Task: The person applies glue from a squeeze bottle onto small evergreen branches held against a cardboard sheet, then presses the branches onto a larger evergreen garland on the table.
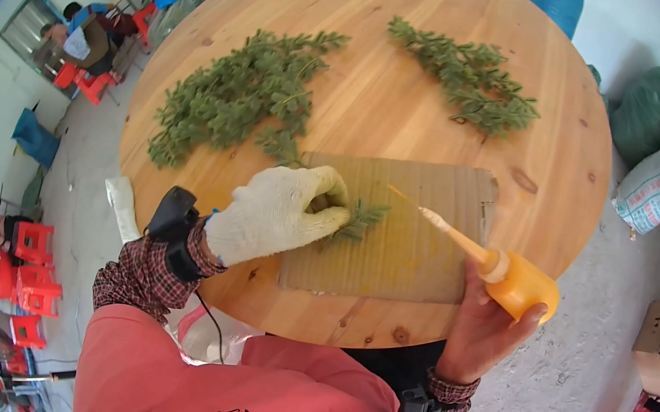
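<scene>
gripping sprig (364, 218) in left hand (282, 207), bottle (528, 287) in right hand (487, 330); seemingly midway, unsure if finished or waiting: left-edge heap (239, 97), far-edge heap (482, 90) on tabletop (353, 115).

Left grip (281, 209) pinching sprig (361, 220), right grip (485, 332) holding bottle (526, 287)

I count one round wooden table (353, 115), one flat brown cardboard sheet (436, 193), two piles of green leafy sprigs (235, 96) (475, 82), one small green sprig (363, 218), one orange plastic squeeze bottle (520, 284), one white knitted glove (273, 210).
</scene>
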A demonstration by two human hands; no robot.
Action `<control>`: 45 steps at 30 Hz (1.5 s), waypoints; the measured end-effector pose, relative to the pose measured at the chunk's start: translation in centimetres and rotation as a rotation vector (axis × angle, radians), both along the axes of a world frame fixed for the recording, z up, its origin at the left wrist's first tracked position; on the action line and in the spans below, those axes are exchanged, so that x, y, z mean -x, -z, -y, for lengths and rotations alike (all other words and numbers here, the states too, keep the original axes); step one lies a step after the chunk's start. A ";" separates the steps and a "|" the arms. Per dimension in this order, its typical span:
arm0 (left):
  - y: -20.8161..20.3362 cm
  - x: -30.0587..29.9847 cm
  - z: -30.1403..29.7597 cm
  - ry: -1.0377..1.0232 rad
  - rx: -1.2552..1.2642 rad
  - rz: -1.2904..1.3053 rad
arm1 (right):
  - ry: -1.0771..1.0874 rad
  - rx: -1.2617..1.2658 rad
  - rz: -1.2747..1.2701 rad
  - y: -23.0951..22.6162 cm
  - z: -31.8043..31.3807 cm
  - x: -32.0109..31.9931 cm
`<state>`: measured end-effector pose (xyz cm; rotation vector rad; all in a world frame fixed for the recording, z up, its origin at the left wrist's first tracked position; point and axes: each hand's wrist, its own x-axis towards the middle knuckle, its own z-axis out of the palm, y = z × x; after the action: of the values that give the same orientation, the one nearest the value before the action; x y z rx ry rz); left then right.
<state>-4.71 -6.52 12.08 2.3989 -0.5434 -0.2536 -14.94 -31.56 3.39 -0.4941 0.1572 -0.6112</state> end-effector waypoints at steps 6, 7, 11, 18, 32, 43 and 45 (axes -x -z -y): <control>0.0 1.3 -3.2 -0.085 -0.320 0.368 | -0.027 0.190 -0.016 0.1 -0.5 0.2; 0.2 1.1 -3.6 -0.070 -0.288 0.468 | -0.030 0.211 -0.015 0.2 -0.6 0.2; 0.3 0.9 -3.3 0.048 -0.198 0.720 | -0.020 0.273 -0.021 0.3 -0.6 0.4; 1.7 0.7 -2.4 0.259 -0.158 0.755 | 0.041 0.407 -0.067 1.3 -0.8 0.8; -0.1 0.3 -2.2 0.271 -0.158 0.796 | 0.157 0.643 -0.112 1.7 -1.5 1.1; 3.7 0.5 -1.0 0.413 -0.251 0.759 | 0.209 0.662 -0.129 2.2 -2.0 1.3; 3.7 0.8 -0.4 0.379 -0.272 0.762 | 0.214 0.675 -0.132 2.2 -2.3 1.3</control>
<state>-5.47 -6.16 8.39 2.5922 -1.3845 0.4866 -16.27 -29.28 1.22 -1.1830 0.1265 -0.8412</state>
